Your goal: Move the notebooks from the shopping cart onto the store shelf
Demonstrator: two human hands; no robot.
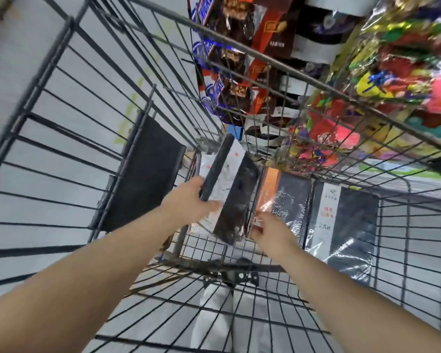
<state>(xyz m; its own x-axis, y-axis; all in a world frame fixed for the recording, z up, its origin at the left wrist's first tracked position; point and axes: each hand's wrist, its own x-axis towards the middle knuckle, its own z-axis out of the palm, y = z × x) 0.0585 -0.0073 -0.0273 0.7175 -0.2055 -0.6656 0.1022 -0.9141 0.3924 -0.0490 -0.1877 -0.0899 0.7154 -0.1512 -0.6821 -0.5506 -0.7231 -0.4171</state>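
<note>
Head view: cart (61, 138) walls blurred.
Left hand (189, 202): fingers clasp tilted black notebook (229, 184) above the basket.
Right hand (270, 229): fingers pinch wrapped notebook (283, 197); grip partly hidden.
Third notebook (346, 220): flat on cart floor.

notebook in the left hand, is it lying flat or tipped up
Tipped up. The notebook stands on edge above the cart floor, its dark spine showing, held by the left hand, while two others lie flat.
</note>
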